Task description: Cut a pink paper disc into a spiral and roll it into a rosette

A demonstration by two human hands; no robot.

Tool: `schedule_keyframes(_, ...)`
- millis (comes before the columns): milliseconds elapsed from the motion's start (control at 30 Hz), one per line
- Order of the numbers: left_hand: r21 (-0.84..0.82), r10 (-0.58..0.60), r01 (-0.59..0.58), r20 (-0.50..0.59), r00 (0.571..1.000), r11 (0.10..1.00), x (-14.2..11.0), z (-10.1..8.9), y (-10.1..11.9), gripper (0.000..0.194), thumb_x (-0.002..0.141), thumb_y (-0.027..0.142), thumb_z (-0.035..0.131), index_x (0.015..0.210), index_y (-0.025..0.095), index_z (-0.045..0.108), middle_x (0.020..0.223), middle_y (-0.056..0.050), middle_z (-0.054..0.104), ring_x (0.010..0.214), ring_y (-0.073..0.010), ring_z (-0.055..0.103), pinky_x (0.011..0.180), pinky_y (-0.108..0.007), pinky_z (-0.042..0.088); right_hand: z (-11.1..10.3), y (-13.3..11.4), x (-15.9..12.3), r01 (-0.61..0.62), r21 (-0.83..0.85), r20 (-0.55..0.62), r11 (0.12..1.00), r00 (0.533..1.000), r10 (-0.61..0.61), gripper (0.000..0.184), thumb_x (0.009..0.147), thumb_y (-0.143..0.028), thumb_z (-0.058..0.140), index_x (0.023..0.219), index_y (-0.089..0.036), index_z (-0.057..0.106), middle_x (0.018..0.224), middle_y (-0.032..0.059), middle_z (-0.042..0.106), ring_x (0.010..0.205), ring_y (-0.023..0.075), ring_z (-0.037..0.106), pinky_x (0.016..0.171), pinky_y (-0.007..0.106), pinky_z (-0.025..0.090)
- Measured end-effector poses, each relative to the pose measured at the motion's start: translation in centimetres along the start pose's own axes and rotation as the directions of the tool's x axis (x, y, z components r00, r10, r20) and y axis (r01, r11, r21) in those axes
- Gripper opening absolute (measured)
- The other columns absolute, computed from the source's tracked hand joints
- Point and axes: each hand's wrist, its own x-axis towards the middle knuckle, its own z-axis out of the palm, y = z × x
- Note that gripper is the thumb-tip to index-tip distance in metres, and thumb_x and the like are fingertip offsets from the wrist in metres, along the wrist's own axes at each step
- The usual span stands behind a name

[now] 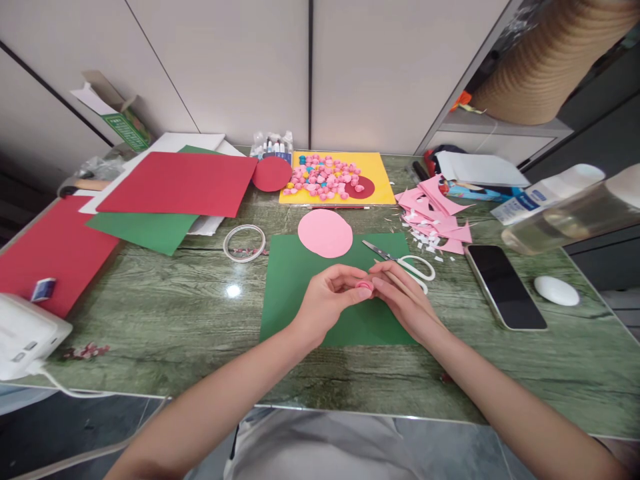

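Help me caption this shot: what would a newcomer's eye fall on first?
Probably the pile of little pink, yellow and blue pieces on the yellow sheet at the back. Next, the left hand pinching a small pink curl beside the right hand, above the green sheet in the middle.

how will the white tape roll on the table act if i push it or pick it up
The tape roll lies flat on the table, so a push would probably slide it rather than roll it. Stood on its round rim, it could well roll. It looks light for its width, being a thin ring around a big open middle.
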Motion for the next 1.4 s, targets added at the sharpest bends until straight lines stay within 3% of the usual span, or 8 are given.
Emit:
schedule_keyframes(233, 0.002, 0.058, -0.058, 0.02, 0.998, 0.998, -0.12, -0.07, 0.14, 0.019, 0.062, 0.02, 0.08, 0.074, 0.016, 0.066, 0.069, 0.001, 0.069, 0.07, -0.013, 0.064, 0.076, -0.029, 0.047, 0.18, -0.14, -0.04, 0.007, -0.002, 0.009, 1.0, 1.0, -0.007, 0.015, 0.086, -0.033, 0.061, 0.097, -0.025, 0.056, 0.084, -0.0002, 0.065, 0.079, 0.0156, 0.06, 0.073, 0.028, 0.047)
schedule_keyframes(467, -0.05, -0.008, 0.005, -0.05, 0.999, 0.999, 0.3, -0.23, 0.01, 0.03, 0.062, 0.02, 0.08, 0.086, 0.016, 0.063, 0.073, -0.001, 0.071, 0.069, -0.0133, 0.065, 0.075, -0.03, 0.047, 0.07, -0.01, 0.04, 0.007, 0.0, 0.009, 1.0, 1.0, -0.007, 0.017, 0.085, -0.033, 0.062, 0.098, -0.024, 0.055, 0.082, -0.0002, 0.064, 0.077, 0.0157, 0.061, 0.073, 0.029, 0.048)
schedule_keyframes(867, -0.046, 0.008, -0.011, -0.081, 0.997, 0.999, 0.29, -0.02, 0.08, 0.019, 0.065, 0.023, 0.078, 0.081, 0.017, 0.069, 0.08, -0.001, 0.07, 0.076, -0.011, 0.062, 0.073, -0.025, 0.043, -0.17, 0.19, 0.04, -0.002, -0.005, 0.016, 1.0, 1.0, 0.002, 0.017, 0.085, -0.034, 0.062, 0.098, -0.025, 0.055, 0.088, 0.0012, 0.067, 0.078, 0.0165, 0.063, 0.075, 0.031, 0.048)
schedule_keyframes(1067, -0.016, 0.01, -0.011, -0.073, 0.997, 1.0, 0.47, -0.33, -0.18, 0.03, 0.064, 0.021, 0.079, 0.088, 0.018, 0.062, 0.075, 0.0, 0.07, 0.072, -0.0126, 0.064, 0.071, -0.027, 0.043, -0.03, 0.14, 0.05, 0.005, -0.01, 0.017, 1.0, 1.0, -0.005, 0.018, 0.084, -0.035, 0.062, 0.098, -0.025, 0.055, 0.083, 0.0001, 0.066, 0.077, 0.0168, 0.063, 0.073, 0.031, 0.048)
schedule_keyframes(1400, -0.042, 0.012, -0.014, -0.065, 0.998, 0.999, 0.37, -0.34, -0.03, 0.036, 0.061, 0.019, 0.08, 0.081, 0.017, 0.051, 0.067, 0.002, 0.071, 0.063, -0.0132, 0.066, 0.072, -0.029, 0.047, -0.04, 0.22, 0.05, 0.01, -0.01, 0.03, 1.0, 1.0, -0.01, 0.017, 0.086, -0.032, 0.061, 0.099, -0.025, 0.053, 0.087, 0.0016, 0.068, 0.078, 0.0163, 0.062, 0.073, 0.031, 0.047)
